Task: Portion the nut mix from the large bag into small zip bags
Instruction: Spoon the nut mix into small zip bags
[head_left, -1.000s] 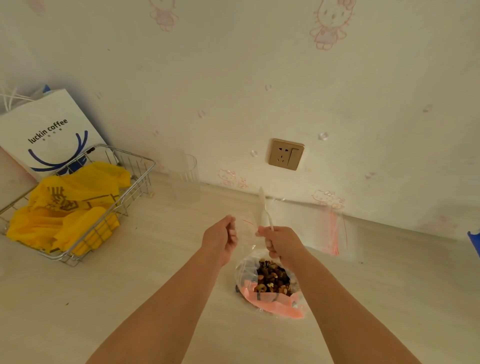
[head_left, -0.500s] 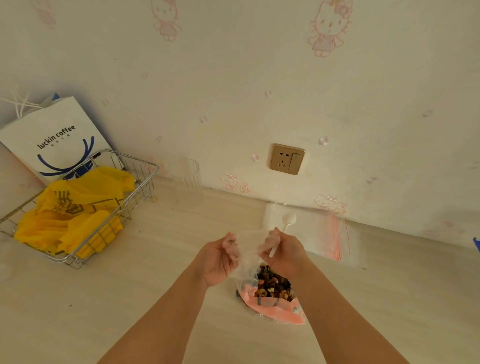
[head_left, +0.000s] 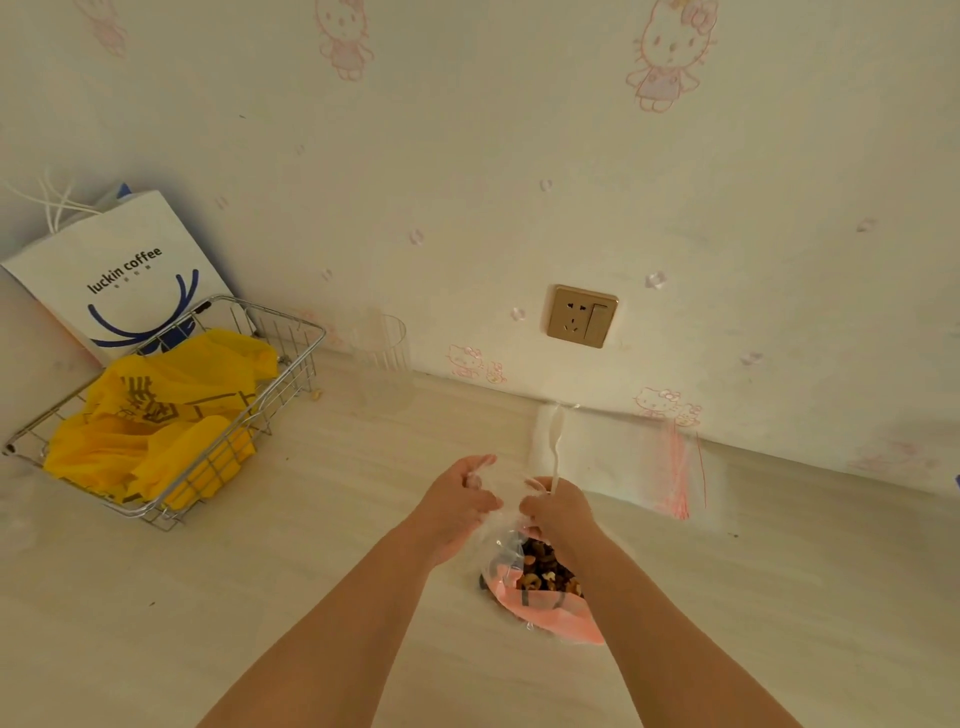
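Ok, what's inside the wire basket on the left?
The wire basket holds crumpled yellow plastic bags with dark print. Anything beneath them is covered, so I cannot tell what else it contains.

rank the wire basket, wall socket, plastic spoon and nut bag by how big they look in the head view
1. wire basket
2. nut bag, though it sits nearer the camera
3. wall socket and plastic spoon: too alike to rank

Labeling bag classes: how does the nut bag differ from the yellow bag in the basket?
The nut bag is clear plastic with a pink base, nuts visible inside; the yellow bag is opaque with dark print. The nut bag sits on the table, with both hands, left hand and right hand, at its top; the yellow bag lies crumpled in the wire basket, untouched. Both are soft plastic.
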